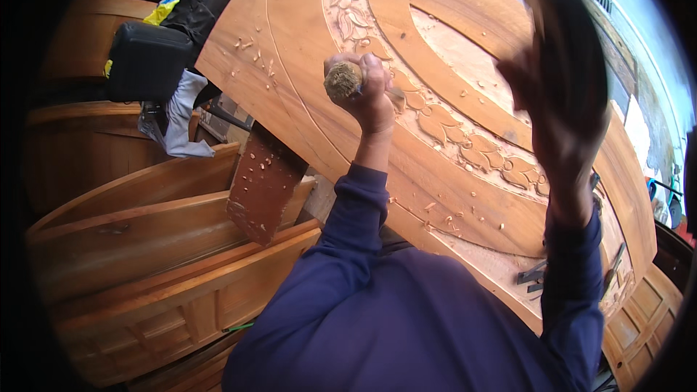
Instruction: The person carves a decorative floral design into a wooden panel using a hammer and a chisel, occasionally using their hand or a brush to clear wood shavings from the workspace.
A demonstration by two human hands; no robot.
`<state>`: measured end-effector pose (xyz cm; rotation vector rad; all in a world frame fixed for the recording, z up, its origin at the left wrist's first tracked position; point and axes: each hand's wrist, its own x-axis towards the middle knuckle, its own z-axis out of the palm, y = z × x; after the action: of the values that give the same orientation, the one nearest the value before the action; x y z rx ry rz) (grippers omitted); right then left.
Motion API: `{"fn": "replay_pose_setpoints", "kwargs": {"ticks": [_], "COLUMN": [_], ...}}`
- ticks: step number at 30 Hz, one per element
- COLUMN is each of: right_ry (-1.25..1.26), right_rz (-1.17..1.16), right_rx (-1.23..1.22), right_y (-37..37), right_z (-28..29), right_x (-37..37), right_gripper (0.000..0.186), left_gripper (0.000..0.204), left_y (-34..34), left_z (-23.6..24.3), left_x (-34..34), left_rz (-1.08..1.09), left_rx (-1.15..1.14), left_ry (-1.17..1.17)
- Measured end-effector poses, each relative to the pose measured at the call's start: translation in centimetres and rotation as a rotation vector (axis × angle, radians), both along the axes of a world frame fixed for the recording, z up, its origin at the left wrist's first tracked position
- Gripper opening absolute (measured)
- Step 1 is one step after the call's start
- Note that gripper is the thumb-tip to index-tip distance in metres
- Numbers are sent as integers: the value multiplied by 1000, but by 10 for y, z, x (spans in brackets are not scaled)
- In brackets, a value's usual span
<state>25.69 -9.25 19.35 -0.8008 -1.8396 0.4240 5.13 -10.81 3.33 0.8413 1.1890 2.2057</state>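
My left hand (367, 94) is closed round a chisel's round wooden handle (341, 81), seen end-on with a battered top, over the carved floral band (465, 141) of a light wooden panel (276, 29). My right hand (555, 134) is raised at the right, wrapped round a dark mallet-like tool (570, 36); both are smeared by motion. Pale shavings lie scattered on the panel. Several chisels or similar tools (531, 276) rest on its lower right part.
At the left are a black case (149, 58), a grey cloth (178, 123) and stacked wooden panels (145, 261). A reddish board (265, 185) with shavings juts from under the workpiece. Another panelled piece (639, 312) stands at the lower right.
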Motion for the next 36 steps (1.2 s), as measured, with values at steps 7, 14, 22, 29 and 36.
{"fn": "replay_pose_setpoints", "kwargs": {"ticks": [7,14,22,29,36], "right_ry": [-378,-786,-270,-78,-556], "right_rz": [310,353,109,1,-413], "right_rx": [352,242,89,341,744], "right_y": [29,11,-7,10,8], "right_z": [2,-17,-21,42,42], "right_x": [-78,-52,-30,-34,-49], "right_gripper": [60,80,66,52,30], "left_gripper": [27,34,15,18,18], "left_y": [-2,-3,-2,-26,-16], "left_z": [6,-7,9,11,6], "left_x": [-8,-5,-4,2,1], "left_rz": [166,168,-108,-189,-264], "left_rx": [54,-46,-75,7,39], "left_ry": [253,409,63,89,195]}}
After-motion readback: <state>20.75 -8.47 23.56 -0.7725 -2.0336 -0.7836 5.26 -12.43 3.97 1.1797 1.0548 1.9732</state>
